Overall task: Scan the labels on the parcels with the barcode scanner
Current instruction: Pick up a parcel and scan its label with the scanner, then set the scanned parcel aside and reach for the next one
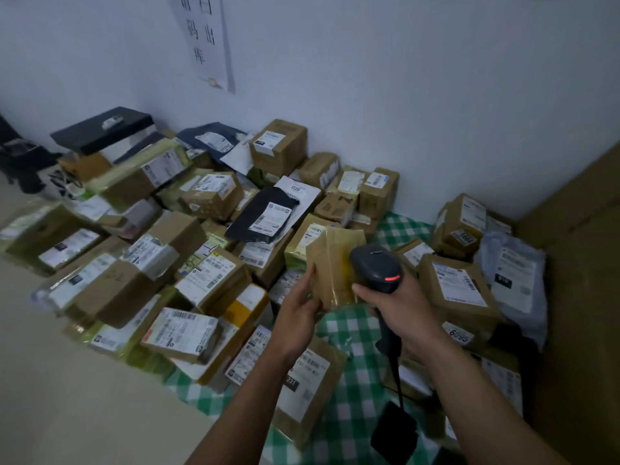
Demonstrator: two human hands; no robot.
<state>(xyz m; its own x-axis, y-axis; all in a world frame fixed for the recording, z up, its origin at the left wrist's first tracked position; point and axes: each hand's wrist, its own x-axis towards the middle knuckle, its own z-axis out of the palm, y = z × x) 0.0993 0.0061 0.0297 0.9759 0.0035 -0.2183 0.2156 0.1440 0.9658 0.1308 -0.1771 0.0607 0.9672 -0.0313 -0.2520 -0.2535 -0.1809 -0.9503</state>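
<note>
Fingers (310, 280) of the left hand (298, 307) are curled round the lower left edge of a small brown parcel (330, 263), holding it up above the checked cloth (349, 380). Those of the right hand (402, 303) are wrapped round the grip of the barcode scanner (375, 266). Its head sits just beside the parcel's right side, perhaps touching it, with a red light showing on its back. The face turned to me is plain tape and card with no label that I can see. I judge the label is on a hidden side and that this scan is in hand, not done.

I cannot tell which parcels are finished. A big heap (161, 256) lies to the left and along the wall (419, 95), a smaller heap (459, 283) lies to the right, and nothing marks either as scanned. My guess is that most of the work is left, since dozens of labels lie face up.

Room is tight. The only bare stretches are the strip of cloth between the two heaps, under the hands, and the floor (84, 397) at lower left. A tall cardboard panel (577, 297) closes off the right side, and the wall closes the far side. The scanner's cable (396, 367) hangs from the grip down to a dark object (394, 434) near the bottom edge. I would watch that it does not snag on the parcels beneath if I swing right.
</note>
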